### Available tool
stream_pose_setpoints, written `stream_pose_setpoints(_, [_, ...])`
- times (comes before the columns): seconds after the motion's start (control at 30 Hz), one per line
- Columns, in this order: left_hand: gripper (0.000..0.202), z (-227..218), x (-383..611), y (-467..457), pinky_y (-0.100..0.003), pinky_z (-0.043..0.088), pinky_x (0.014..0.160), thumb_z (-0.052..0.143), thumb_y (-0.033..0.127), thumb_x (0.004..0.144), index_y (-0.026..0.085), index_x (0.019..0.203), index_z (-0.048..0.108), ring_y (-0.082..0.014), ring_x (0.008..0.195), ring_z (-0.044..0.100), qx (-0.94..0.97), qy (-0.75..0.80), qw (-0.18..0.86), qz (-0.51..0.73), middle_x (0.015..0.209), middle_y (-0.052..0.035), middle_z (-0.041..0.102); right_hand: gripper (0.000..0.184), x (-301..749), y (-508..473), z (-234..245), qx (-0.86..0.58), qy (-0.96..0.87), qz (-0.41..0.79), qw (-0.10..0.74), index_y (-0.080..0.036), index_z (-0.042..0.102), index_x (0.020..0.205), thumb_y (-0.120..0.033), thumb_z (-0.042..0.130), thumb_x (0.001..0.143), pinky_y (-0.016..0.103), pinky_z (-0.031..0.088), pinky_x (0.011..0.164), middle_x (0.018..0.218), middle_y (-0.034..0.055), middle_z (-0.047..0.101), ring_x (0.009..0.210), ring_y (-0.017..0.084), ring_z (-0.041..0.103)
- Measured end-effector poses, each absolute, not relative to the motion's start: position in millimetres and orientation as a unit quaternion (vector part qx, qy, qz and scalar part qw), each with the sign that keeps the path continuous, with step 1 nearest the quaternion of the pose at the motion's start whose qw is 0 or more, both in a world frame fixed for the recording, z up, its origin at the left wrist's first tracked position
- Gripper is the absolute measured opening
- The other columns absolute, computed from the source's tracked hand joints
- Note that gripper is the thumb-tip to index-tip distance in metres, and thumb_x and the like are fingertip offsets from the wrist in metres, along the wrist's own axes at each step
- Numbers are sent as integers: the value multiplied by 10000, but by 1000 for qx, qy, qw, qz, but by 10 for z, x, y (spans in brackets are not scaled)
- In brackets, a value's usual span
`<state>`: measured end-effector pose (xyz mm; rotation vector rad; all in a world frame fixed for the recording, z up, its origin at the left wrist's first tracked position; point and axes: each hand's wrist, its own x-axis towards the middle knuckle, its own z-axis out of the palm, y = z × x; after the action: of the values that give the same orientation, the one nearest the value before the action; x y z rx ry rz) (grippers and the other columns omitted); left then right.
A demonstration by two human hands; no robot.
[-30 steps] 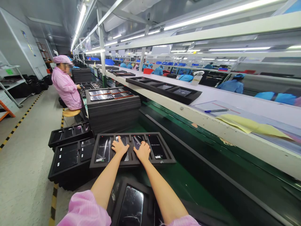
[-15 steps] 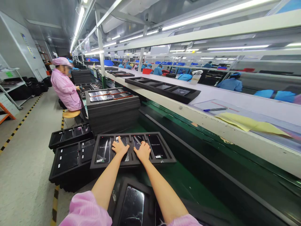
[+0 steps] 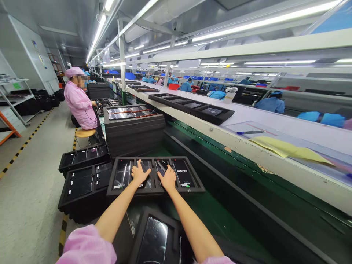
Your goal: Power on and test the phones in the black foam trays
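A black foam tray point(image 3: 111, 183) lies in front of me with smartphones set in its slots, face up. My left hand point(image 3: 140, 173) rests over the second phone from the left, fingers spread, thumb pointing right. Over the third phone point(image 3: 160, 165) is my right hand point(image 3: 167, 178), its fingers apart and pointing forward; it covers that phone's lower part. Neither hand grips anything. The leftmost phone point(image 3: 121, 175) and the rightmost phone point(image 3: 183, 173) have lit screens with "Blackview" on them. Below my forearms, another foam tray holds a dark phone point(image 3: 153, 240).
Stacked foam trays point(image 3: 134, 132) rise beyond my tray, with more trays of phones point(image 3: 82, 181) at the left. A long white bench point(image 3: 247, 115) runs along the right, bearing a tray, a pen point(image 3: 250, 132) and yellow paper point(image 3: 288, 148). A seated co-worker point(image 3: 79, 104) is at the far left.
My view has shifted slightly. Both hands stay over the same two middle phones, with only small finger movement. The leftmost phone's screen text looks dimmer.
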<state>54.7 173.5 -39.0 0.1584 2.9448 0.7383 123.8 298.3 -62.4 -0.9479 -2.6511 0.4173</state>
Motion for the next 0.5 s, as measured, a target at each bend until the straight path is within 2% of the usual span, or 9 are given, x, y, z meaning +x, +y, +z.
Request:
stream_pose_setpoints(0.1, [540,-324,531,1252,-354,308,970,472,466,813,307,1316,356,-245,1208,402,80,961,18,263,1290,-82,462,496,1443,3298,-499,-310,-925,141,170,-137,365,1287,-357,422,846,320,321,923,1273,138,456,1174,233,400])
stream_pose_setpoints(0.2, [530,-366,518,772,-445,277,1007,345,397,876,201,1364,272,-303,1293,291,1,964,4,268,1396,-156,338,501,1746,3781,-408,-375,-901,130,175,-70,342,1307,-316,353,871,384,306,942,1289,202,426,1190,278,385])
stream_pose_setpoints(0.27, [536,-439,478,572,-455,328,977,321,390,892,138,1363,270,-316,1248,369,-38,960,34,276,1345,-198,398,501,1943,4072,-413,-443,-874,132,151,-9,356,1288,-308,323,887,443,335,903,1230,257,452,1138,309,434])
stream_pose_setpoints(0.3, [539,-476,446,515,-446,355,961,324,404,898,125,1357,281,-301,1204,428,-47,957,51,282,1308,-196,441,474,2024,4183,-434,-470,-862,141,129,-12,405,1249,-317,329,894,447,365,870,1170,245,497,1077,295,485])
stream_pose_setpoints(0.4, [527,-543,322,458,-433,404,931,353,464,902,133,1313,358,-238,1090,528,-63,948,86,300,1236,-149,515,346,2168,4360,-528,-497,-847,182,57,-95,560,1031,-377,408,900,364,453,764,931,93,607,831,169,581])
stream_pose_setpoints(0.5, [444,-539,243,443,-437,431,900,411,460,890,136,1183,491,-213,1032,554,-80,941,108,312,1162,-111,561,329,2202,4363,-570,-483,-850,208,30,-121,585,882,-419,448,890,302,481,713,815,21,611,729,110,580])
